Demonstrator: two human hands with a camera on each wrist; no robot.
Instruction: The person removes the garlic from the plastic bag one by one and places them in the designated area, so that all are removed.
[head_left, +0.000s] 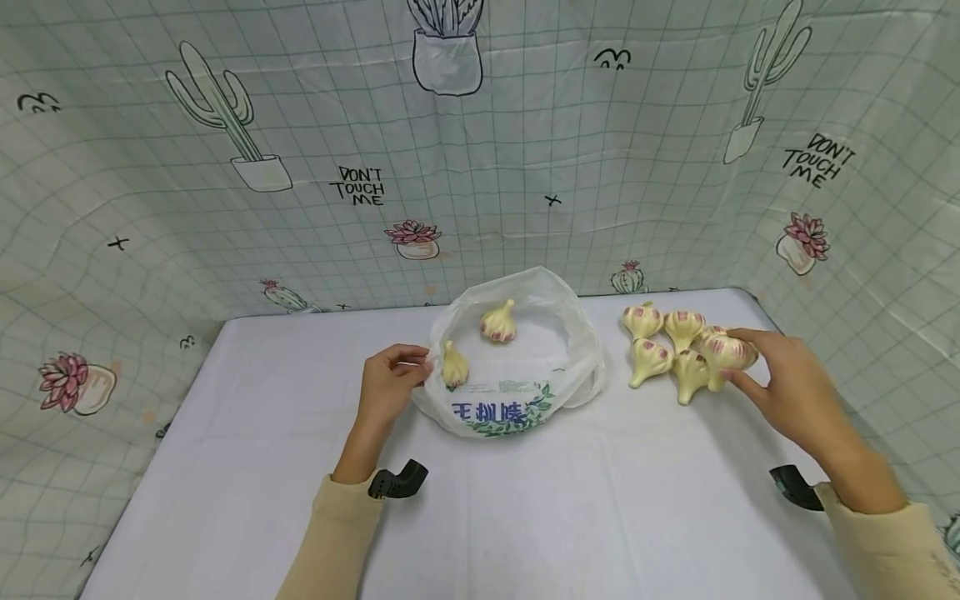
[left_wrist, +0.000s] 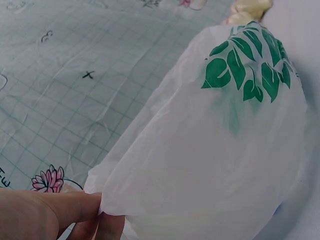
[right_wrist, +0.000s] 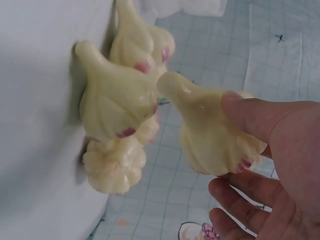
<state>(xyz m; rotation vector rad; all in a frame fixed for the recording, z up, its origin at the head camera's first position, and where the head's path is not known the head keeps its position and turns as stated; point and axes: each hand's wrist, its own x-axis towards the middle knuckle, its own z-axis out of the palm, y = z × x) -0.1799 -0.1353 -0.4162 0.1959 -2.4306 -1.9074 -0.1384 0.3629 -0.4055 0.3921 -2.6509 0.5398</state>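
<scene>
A white plastic bag (head_left: 480,421) with blue lettering and green leaves lies on the table, its mouth spread wide. My left hand (head_left: 388,385) pinches the left rim of the bag; in the left wrist view the thumb and fingers hold its thin edge. Two garlic bulbs, one near the back (head_left: 498,322) and one at the left (head_left: 454,365), lie inside the bag. On the right, my right hand (head_left: 797,392) holds a garlic bulb (right_wrist: 210,125) between thumb and fingers, lifted off the table. Several other garlic bulbs (head_left: 651,360) sit clustered beside it.
A white cloth covers the table (head_left: 525,517). Behind and at both sides hangs a grid-patterned curtain (head_left: 480,167) with cactus drawings. Dark straps (head_left: 399,481) sit at both wrists, over beige sleeves.
</scene>
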